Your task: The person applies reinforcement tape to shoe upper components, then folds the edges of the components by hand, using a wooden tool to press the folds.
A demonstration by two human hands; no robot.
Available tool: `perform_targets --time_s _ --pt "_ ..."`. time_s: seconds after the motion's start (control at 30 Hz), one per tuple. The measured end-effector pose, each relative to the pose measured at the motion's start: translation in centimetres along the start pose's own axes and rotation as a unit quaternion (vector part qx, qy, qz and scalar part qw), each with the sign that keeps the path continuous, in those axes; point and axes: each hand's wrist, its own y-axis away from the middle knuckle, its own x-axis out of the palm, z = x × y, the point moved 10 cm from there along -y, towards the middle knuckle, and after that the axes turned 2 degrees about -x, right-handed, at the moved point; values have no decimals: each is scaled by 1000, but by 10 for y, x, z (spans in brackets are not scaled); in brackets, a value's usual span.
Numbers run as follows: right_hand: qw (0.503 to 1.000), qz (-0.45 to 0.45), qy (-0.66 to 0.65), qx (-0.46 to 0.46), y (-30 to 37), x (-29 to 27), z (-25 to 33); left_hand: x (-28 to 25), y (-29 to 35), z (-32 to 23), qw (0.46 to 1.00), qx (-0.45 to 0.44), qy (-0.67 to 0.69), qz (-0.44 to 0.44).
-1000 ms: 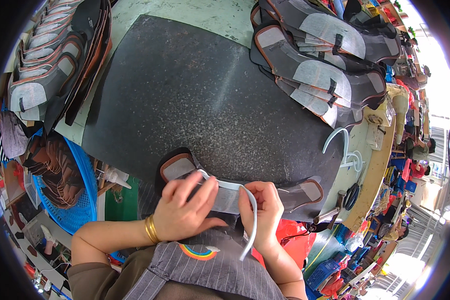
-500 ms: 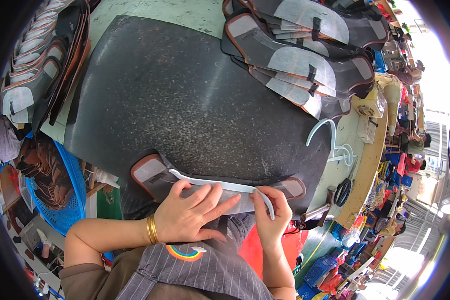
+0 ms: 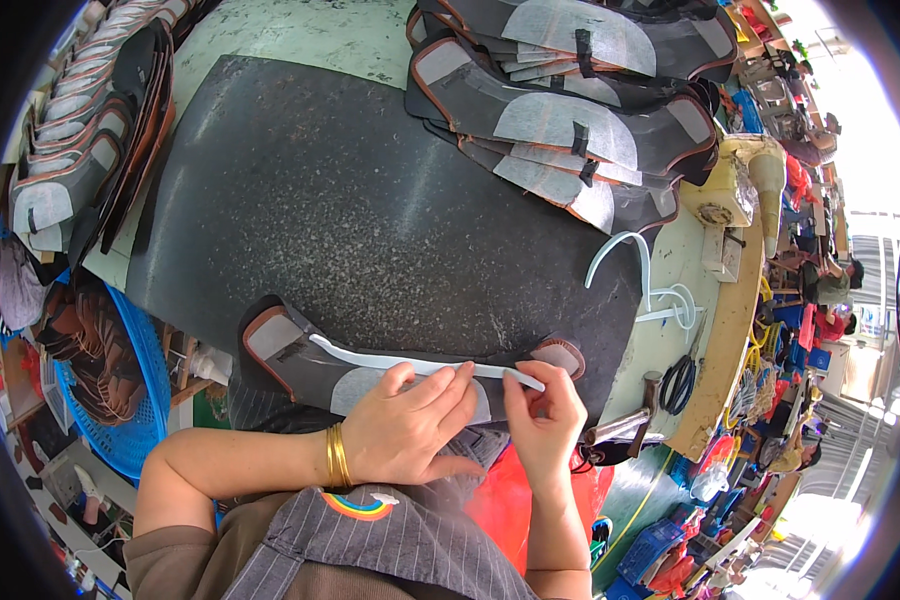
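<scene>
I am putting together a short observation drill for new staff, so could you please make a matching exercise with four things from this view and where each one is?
Things:
1. White strip
2. Blue basket
3. Hammer
4. Rainbow patch

Places:
A. At the right, beside the coiled black cable
B. On the striped apron
C. Along the dark cut piece, touched by the left hand and the right hand
D. At the left, holding brown pieces

Pairs: 1-C, 2-D, 3-A, 4-B
</scene>
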Motion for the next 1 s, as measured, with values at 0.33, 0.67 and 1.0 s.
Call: perform_targets --time_s 0.33,0.67,1.0 --pt "995 49 54 -72 -28 -7 8 16 -17 -16 986 22 -160 40" --pt "982 128 43 -133 -46 4 12 22 -22 -25 975 56 -212 44" --pt "955 231 102 -159 -55 15 20 22 -34 -18 989 15 -123 80"
